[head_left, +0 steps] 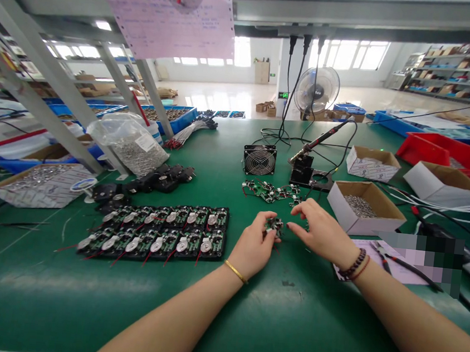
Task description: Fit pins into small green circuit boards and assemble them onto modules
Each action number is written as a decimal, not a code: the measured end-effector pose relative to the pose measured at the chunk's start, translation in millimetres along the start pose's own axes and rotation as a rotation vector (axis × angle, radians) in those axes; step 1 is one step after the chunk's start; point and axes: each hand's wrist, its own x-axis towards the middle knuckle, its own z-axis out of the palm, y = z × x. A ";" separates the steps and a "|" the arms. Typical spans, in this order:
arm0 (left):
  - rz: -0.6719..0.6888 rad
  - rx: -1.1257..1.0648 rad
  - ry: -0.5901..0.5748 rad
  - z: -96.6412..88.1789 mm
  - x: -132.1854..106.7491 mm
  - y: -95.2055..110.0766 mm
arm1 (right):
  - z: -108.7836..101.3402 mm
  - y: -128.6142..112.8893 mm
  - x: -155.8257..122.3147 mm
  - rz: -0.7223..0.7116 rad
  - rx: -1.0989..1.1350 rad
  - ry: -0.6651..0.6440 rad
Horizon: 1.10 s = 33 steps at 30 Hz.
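Left hand (254, 244) holds a green circuit board (274, 226)

I can't make out a single word. In front of me, the pink sheet (170, 26) carries lines of print, too blurred to read. The plastic bag (130, 151) on my left bears a white label (146, 142), any print on it illegible. On the pillar (282, 77) ahead, a green sign (283, 95) is too small to tell. The left box (43, 195) and the small right box (366, 168) bear unreadable printed marks.
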 end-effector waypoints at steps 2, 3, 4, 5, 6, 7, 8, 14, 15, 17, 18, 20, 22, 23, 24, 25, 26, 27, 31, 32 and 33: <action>-0.047 -0.064 0.038 -2.2 4.3 -0.9 | -7.8 10.5 1.4 0.043 -0.170 -0.092; -0.063 -0.085 0.048 -3.0 5.9 -1.3 | -10.3 14.5 1.7 0.062 -0.242 -0.148; -0.074 -0.100 0.054 -3.5 7.0 -1.6 | -11.6 17.3 1.8 0.074 -0.291 -0.199; -0.082 -0.111 0.056 -3.7 7.5 -1.9 | -11.8 18.9 2.0 0.081 -0.320 -0.236; -0.086 -0.118 0.052 -3.5 7.4 -1.9 | -11.0 19.3 2.2 0.085 -0.335 -0.256; -0.086 -0.118 0.047 -3.1 7.0 -1.6 | -9.4 18.9 2.6 0.091 -0.343 -0.261; -0.083 -0.117 0.043 -2.5 6.2 -1.2 | -7.2 17.9 3.3 0.098 -0.347 -0.257; -0.057 -0.169 0.030 0.6 3.4 2.6 | 8.6 13.8 9.0 0.091 -0.310 -0.270; -0.054 -0.188 0.026 0.8 3.5 2.5 | 10.2 14.0 9.7 0.097 -0.278 -0.264; -0.046 -0.229 0.019 1.0 4.0 1.4 | 11.2 14.0 11.0 0.122 -0.217 -0.249; -0.043 -0.246 0.019 1.0 4.3 0.5 | 10.6 13.6 11.6 0.142 -0.182 -0.238; -0.041 -0.261 0.022 0.8 4.7 -1.3 | 8.1 11.9 11.9 0.184 -0.028 -0.196; -0.039 -0.250 0.021 0.5 4.6 -2.5 | 5.9 8.5 10.3 0.205 0.290 -0.136; -0.037 -0.243 0.017 0.4 4.4 -2.5 | 5.6 6.2 8.7 0.199 0.468 -0.111; -0.034 -0.238 0.009 0.3 3.9 -2.3 | 6.1 3.5 6.5 0.181 0.616 -0.094; -0.031 -0.236 0.000 0.4 3.2 -1.7 | 7.4 0.4 4.1 0.154 0.711 -0.085; -0.025 -0.235 -0.009 0.6 2.4 -1.0 | 9.3 -2.9 1.7 0.128 0.760 -0.076; -0.016 -0.232 -0.015 0.8 1.6 -0.2 | 11.7 -6.1 -0.5 0.105 0.774 -0.071; 0.014 -0.231 -0.010 2.8 0.2 0.2 | 20.7 -14.4 -3.7 0.066 0.747 -0.079; 0.005 -0.252 -0.012 3.4 0.6 -0.7 | 21.6 -14.4 -3.2 0.066 0.735 -0.079; -0.010 -0.287 -0.016 3.8 1.4 -1.7 | 21.7 -13.7 -2.5 0.066 0.714 -0.072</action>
